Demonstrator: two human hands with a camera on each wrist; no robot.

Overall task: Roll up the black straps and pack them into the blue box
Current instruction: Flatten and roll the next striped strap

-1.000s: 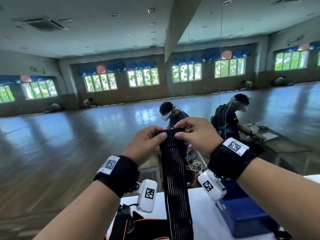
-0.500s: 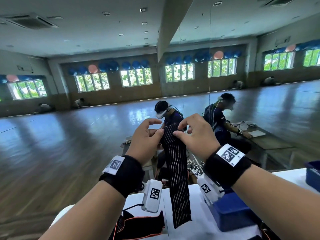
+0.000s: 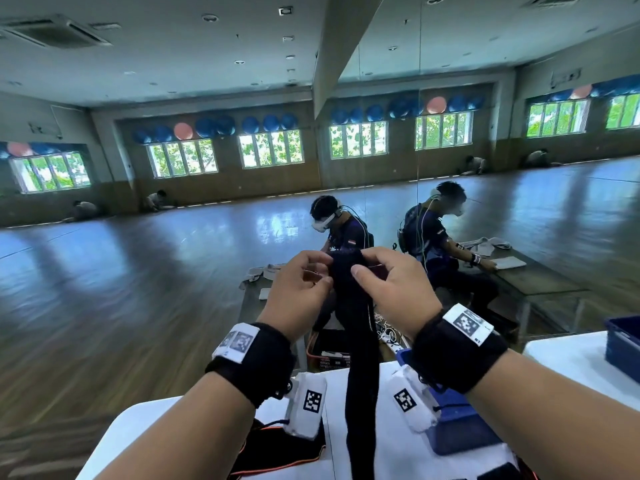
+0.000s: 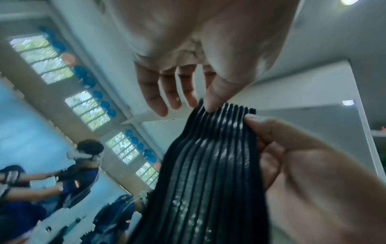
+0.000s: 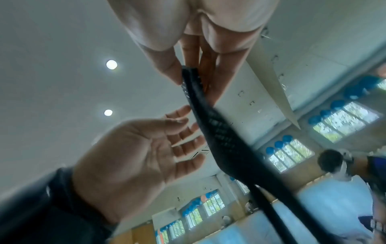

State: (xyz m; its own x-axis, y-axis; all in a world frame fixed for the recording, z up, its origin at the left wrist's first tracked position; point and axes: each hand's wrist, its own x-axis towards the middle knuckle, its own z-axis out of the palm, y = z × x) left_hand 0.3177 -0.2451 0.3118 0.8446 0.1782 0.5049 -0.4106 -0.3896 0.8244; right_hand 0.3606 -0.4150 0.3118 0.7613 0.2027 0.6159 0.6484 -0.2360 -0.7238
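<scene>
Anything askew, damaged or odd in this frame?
Nothing stands out. The right hand pinches the top end of the ribbed black elastic strap, which hangs straight towards the white table; the left hand is beside it, near the blue plastic box.

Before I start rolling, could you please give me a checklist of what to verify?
1. Right hand grips the top end of the black strap: ok, thumb and fingers pinch it.
2. Left hand grips it too: not ok, only its thumb touches the edge and the fingers are loose.
3. Roll begun: not ok, the end looks flat in the left wrist view and the rest hangs down.
4. Strap's lower end free: cannot tell, it runs out of frame.
5. Blue box nearby: ok, on the white table below the right wrist.
6. Room in the box: cannot tell, inside hidden.
</scene>
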